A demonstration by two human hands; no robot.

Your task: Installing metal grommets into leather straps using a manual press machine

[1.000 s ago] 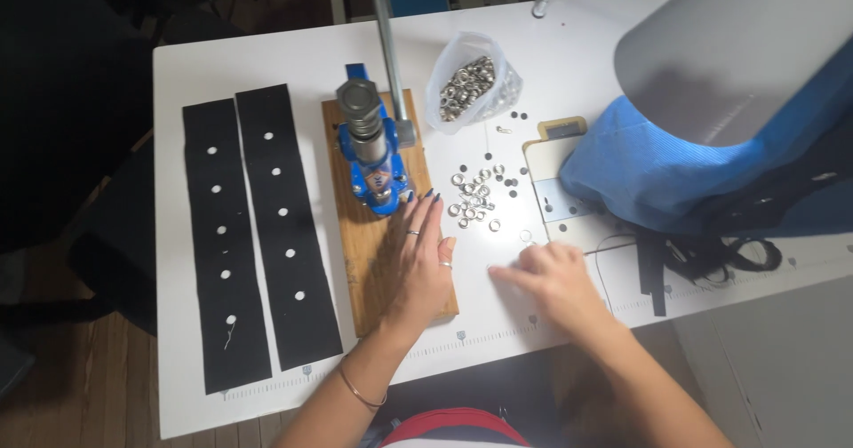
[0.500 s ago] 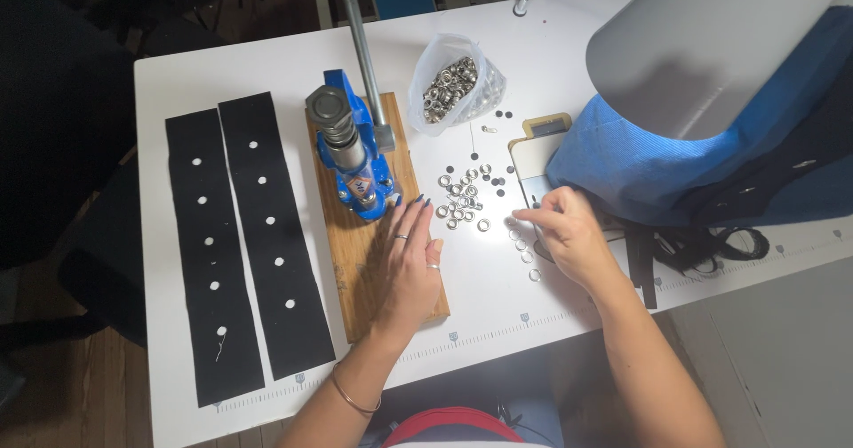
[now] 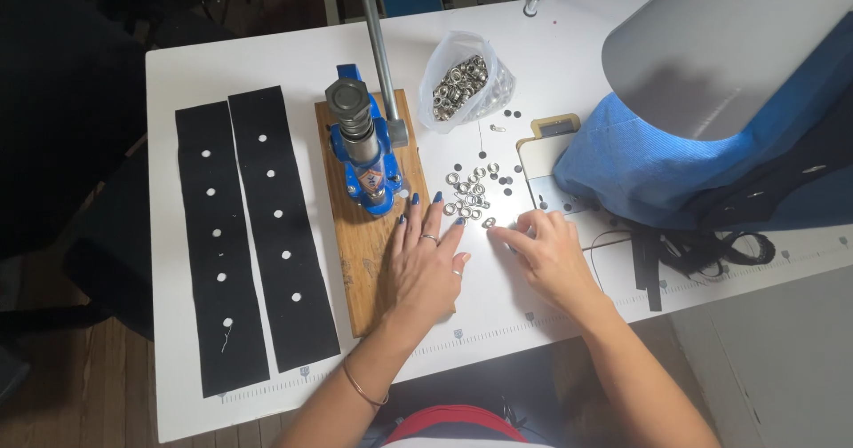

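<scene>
A white surface point(image 3: 267, 66) is seen from above, set over a dark wooden floor. Two black fabric strips point(image 3: 253, 235), each punched with a row of round holes, are laid side by side along the left part of the surface. A wooden base board point(image 3: 364, 270) is placed just to their right, and a blue hand press point(image 3: 360, 146) with a grey cylindrical head is mounted on its far end. A clear plastic bag of metal eyelets point(image 3: 462, 84) is positioned behind and to the right of the press. A loose cluster of metal eyelets point(image 3: 466, 195) is spread on the surface near the front of the press, with small black punched discs scattered around it. A large grey lamp shade point(image 3: 729, 48) and blue fabric point(image 3: 640, 168) occupy the right side.

The left hand point(image 3: 426, 257) is laid flat and released, palm down, across the right edge of the base board, its fingertips just short of the eyelet cluster. The right hand point(image 3: 546, 248) is rested on the surface with fingers curled, and a single eyelet point(image 3: 489, 222) is touched or pinched at its fingertips; a firm grasp cannot be confirmed.
</scene>
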